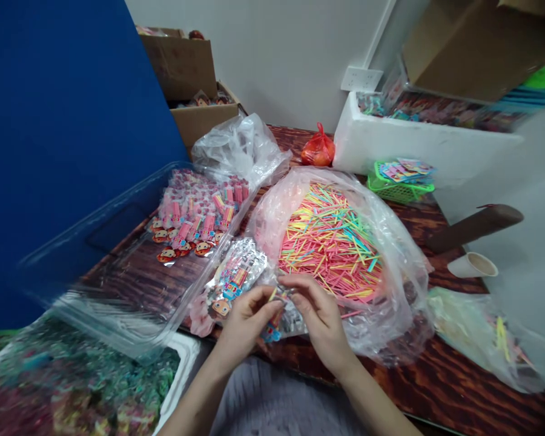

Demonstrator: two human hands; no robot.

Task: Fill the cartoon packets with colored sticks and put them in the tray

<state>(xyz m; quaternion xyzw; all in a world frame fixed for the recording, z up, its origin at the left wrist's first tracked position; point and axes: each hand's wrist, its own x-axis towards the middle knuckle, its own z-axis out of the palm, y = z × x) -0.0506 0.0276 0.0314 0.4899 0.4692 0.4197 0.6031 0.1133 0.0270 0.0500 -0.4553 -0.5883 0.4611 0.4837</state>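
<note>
My left hand (249, 318) is closed, thumb and forefinger pinching a small clear packet (271, 333) with a blue printed label. A short yellow stick (273, 295) shows at those fingertips. From the other side my right hand (315, 315) bends its fingers onto the packet's upper edge; its fingertips partly hide what they grip. Just left of the hands lies a stack of silvery printed packets (243, 266) with a cartoon face. Right behind them an opened clear plastic bag (404, 272) holds a heap of coloured paper-like sticks (331, 242), mostly pink, yellow, green and blue.
On the left, a clear plastic tray (186, 303) holds filled packets (200, 212). A white foam box (188, 351) sits below it. Further back are cardboard boxes (204, 118), a red bag (318, 148) and a green basket (397, 191). A paper cup (472, 265) stands right.
</note>
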